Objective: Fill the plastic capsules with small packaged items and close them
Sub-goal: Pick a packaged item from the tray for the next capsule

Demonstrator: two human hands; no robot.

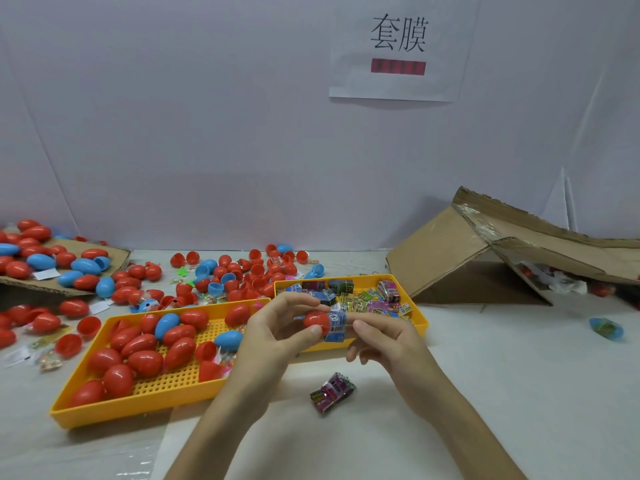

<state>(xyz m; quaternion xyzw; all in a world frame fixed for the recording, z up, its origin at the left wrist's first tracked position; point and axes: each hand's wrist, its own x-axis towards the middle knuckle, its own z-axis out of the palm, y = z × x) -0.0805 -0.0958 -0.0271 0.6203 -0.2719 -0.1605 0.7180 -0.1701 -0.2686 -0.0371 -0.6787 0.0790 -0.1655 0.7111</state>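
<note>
Left grip [273, 337] pinching red capsule half [317, 322]; right grip [388, 341] pinching blue packet [336, 325], feeding in. Best keeping packet straight, fully seated.

White wall [173, 116] w/ paper sign [396, 50], pale table [502, 358].

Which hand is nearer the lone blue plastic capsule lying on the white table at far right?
Right. The right hand, pinching a small blue packet, sits left of the blue plastic capsule; the left hand, gripping a red plastic capsule half, is even farther left.
</note>
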